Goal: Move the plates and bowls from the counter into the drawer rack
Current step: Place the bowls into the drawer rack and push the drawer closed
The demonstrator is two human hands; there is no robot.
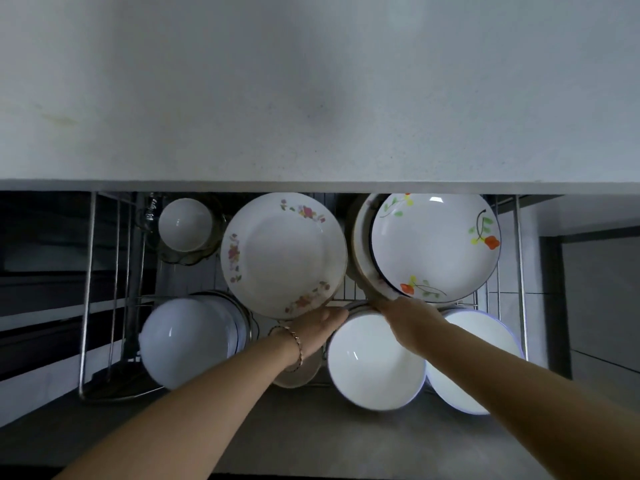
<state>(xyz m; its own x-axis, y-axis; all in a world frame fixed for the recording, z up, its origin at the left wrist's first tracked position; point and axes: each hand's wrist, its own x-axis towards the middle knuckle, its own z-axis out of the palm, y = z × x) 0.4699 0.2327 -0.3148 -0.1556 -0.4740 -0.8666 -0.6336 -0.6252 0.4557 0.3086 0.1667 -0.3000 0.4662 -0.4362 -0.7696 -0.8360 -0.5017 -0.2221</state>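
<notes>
The wire drawer rack [88, 278] is pulled out below the white counter [311, 98]. My left hand [318, 327] grips the near edge of a pink-flowered plate [282, 254] in the rack's middle. My right hand [408, 320] holds the near rim of a stack of plates to the right, topped by an orange-flowered plate [436, 247]. White bowls sit in the front row: one at the left [183, 341], one in the middle [374, 362], one at the right [474, 368]. A small white bowl [185, 223] rests at the back left in a glass dish.
The counter edge overhangs the back of the rack. A glass item [149, 209] stands in the rack's back left corner. Dark cabinet fronts lie at the left and a grey floor shows at the right.
</notes>
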